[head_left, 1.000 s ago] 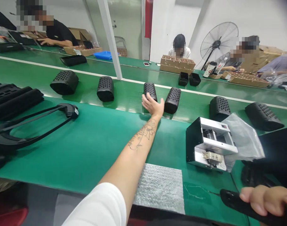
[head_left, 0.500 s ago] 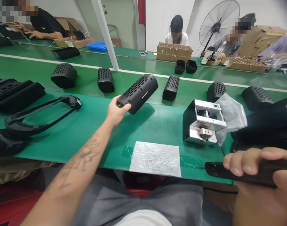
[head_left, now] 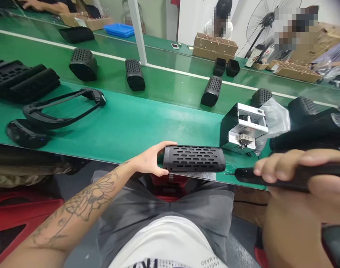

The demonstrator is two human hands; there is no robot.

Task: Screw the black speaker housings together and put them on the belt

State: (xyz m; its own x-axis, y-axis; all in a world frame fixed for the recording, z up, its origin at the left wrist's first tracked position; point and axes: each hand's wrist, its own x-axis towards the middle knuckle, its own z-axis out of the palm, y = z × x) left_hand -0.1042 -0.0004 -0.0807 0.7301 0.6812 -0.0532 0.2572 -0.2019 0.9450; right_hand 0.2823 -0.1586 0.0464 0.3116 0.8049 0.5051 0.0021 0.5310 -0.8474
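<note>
My left hand [head_left: 151, 160] grips the left end of a black speaker housing [head_left: 194, 158] whose slotted face is turned up. The housing lies lengthwise over a silvery foam pad [head_left: 211, 176] at the bench's front edge and covers most of it. In my right hand [head_left: 298, 167] is a black electric screwdriver [head_left: 246, 174], my fingers wrapped round its body. Its thin bit points left, close to the right end of the housing but apart from it. A silver-and-black screw feeder [head_left: 244, 128] stands behind the screwdriver.
More speaker housings [head_left: 134, 74] stand along the green conveyor [head_left: 170, 83] behind the bench. A black headband device [head_left: 63, 111] lies at left near stacked black shells [head_left: 24, 80]. A clear plastic bag [head_left: 277, 117] hangs by the feeder. Co-workers sit across behind cardboard boxes [head_left: 214, 46].
My left hand has brought the speaker housing from above the back of the bench down to the foam pad, turning it slotted side up. The screwdriver stays in my right hand.
</note>
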